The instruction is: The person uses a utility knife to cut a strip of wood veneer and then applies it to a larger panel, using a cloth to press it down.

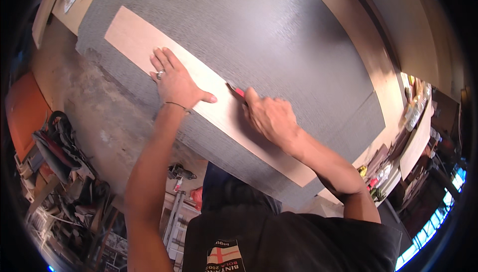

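I note glare on the grey board (291, 35), upper centre; shadow on the pale strip (229, 107), centre; blown-out window (431, 230), lower right; edges bowed.

1. before you spreads a broad grey sheet (239, 38) with a finely streaked surface.
2. directly on it lies a long, straight-edged, pale tan strip (205, 78), slanting from far left to near right, close to your side.

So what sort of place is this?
Probably a woodworking workshop: a pale, wood-like strip lies on a big grey sheet, the right hand holds a red bladed tool, and a cluttered heap fills the left.
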Tool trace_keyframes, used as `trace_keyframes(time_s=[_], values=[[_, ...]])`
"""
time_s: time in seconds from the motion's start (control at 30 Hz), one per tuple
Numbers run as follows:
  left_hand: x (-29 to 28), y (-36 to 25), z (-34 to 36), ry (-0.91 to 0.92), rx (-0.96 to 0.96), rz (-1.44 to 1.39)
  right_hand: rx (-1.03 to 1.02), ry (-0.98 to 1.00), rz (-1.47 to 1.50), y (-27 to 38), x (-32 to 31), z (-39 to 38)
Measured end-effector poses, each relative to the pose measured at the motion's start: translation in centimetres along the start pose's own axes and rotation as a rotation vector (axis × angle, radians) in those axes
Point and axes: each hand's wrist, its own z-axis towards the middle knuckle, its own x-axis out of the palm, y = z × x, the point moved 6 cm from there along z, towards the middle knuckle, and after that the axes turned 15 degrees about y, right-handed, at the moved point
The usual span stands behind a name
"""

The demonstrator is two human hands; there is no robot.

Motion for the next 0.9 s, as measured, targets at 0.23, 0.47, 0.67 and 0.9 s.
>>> trace_keyframes(time_s=[0.23, 0.47, 0.67, 0.9], values=[[-0.6, -0.4, -0.8, -0.061, -0.001, -0.019, 0.039, -0.035, 0.025, -2.6, 2.7, -3.6], [3.1, -1.9, -5.3, -0.195, 0.097, 0.028, 0.021, -0.039, -0.024, -2.1, 2.7, -4.0], [7.5, -5.5, -7.7, -0.23, 0.245, -0.069, -0.035, -0.185, 0.027, -2.0, 3.6, -4.1], [10.0, -9.0, -8.4, -0.156, -0.012, 0.016, -0.065, -0.184, -0.001, -1.9, 3.5, -3.8]])
